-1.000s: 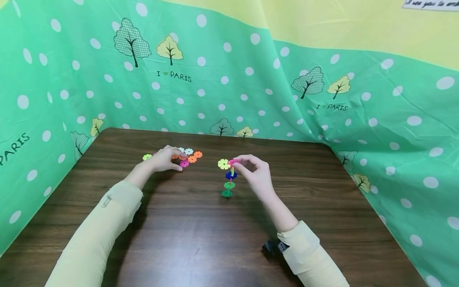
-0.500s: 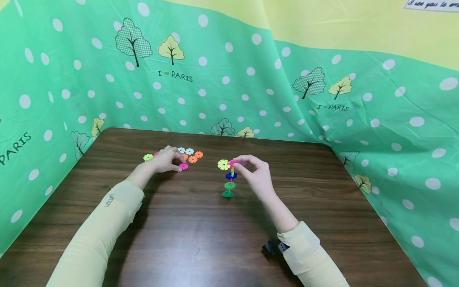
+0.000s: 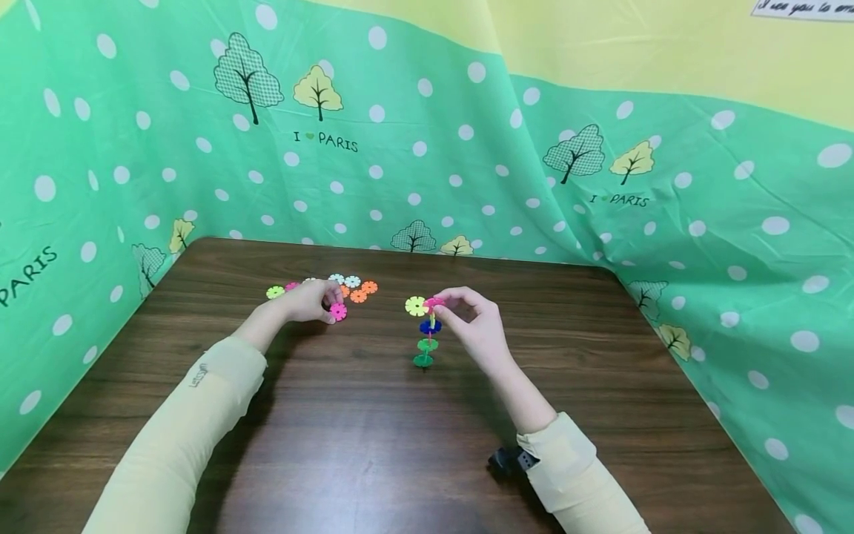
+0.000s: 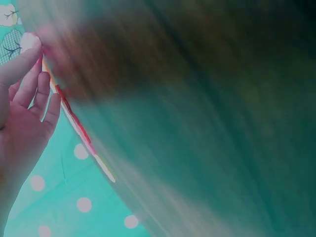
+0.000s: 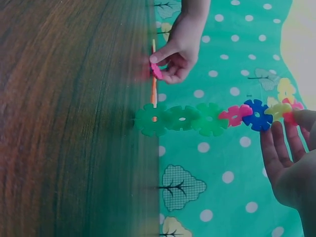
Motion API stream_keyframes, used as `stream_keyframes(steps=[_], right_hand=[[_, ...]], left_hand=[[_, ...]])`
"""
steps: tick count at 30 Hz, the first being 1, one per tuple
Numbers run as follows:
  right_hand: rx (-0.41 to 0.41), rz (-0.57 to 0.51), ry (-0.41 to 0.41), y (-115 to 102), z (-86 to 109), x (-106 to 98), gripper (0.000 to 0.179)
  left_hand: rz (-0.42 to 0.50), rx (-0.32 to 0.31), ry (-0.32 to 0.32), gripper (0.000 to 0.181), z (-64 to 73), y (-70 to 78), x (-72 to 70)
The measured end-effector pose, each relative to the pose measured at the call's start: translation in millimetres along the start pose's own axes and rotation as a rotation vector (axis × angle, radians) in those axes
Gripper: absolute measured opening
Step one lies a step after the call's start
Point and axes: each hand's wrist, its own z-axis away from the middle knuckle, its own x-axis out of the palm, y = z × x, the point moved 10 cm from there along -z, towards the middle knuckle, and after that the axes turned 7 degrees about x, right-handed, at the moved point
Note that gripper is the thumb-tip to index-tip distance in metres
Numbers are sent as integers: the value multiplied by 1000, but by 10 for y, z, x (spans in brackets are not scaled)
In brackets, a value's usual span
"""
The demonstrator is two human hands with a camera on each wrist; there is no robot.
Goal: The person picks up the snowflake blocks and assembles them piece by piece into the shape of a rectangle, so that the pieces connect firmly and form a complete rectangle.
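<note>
Between thumb and fingers my left hand pinches a pink notched flower disc; the right wrist view shows that disc tilted in its grip. My right hand holds the top of an upright chain of slotted-together flower discs, pinching its pink top disc. A yellow disc sticks out sideways there. Lower down come a blue disc and green discs, the lowest at the tabletop. In the right wrist view a pink disc joins the blue and green ones.
Behind my left hand lie loose flower discs: orange ones, white ones, a lime one and a pink one. A dark wooden table bears everything. Green dotted cloth hangs around its far edges.
My left hand has taken hold of the pink disc and drawn it slightly toward me, off the group of loose discs. The right hand and the chain stay in place.
</note>
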Motion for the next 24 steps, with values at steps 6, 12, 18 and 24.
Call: stream_keyframes(steps=[6, 12, 18, 24], right_hand=[[-9, 12, -11, -9, -6, 7, 15], [13, 24, -11, 2, -7, 17, 16], [-1, 26, -22, 1, -10, 48, 15], [-6, 25, -21, -14, -7, 67, 14]], left_hand=[[6, 78, 51, 21, 21, 69, -41], [15, 31, 107, 15, 76, 92, -139], [7, 55, 198, 13, 121, 230, -290], [8, 107, 255, 13, 146, 417, -409]])
